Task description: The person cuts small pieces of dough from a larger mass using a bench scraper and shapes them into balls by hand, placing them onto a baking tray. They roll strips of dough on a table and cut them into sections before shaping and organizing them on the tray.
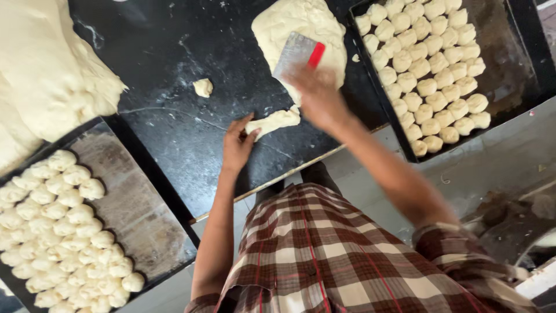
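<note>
Dough is seen being portioned on a dark, flour-dusted worktop (174, 116), viewed from above the worker's checked shirt (324, 249). A metal bench scraper (295, 55) with a red strip along its grip is clamped in the right hand (315, 93), whose fingers are closed over the handle edge; the hand is blurred, so finer detail of the grasp cannot be told. The blade is held over the near edge of a large dough slab (298, 26). A cut strip of dough (273, 122) lies just below the scraper, its long axis running from lower left to upper right, its right end close to or touching the slab. The strip's left end is touched by the left hand (237, 145), fingers together and extended, the thumb set against the dough; this hand is plainly the nearer of the two to the strip, which extends away from it to the right. A small stray dough scrap (202, 87) is left apart on the worktop. A dark baking tray (509, 64) at right is partly filled with rows of small dough balls, and a second tray (145, 214) at lower left likewise. A further dough mass (46, 69) is heaped at upper left.
</note>
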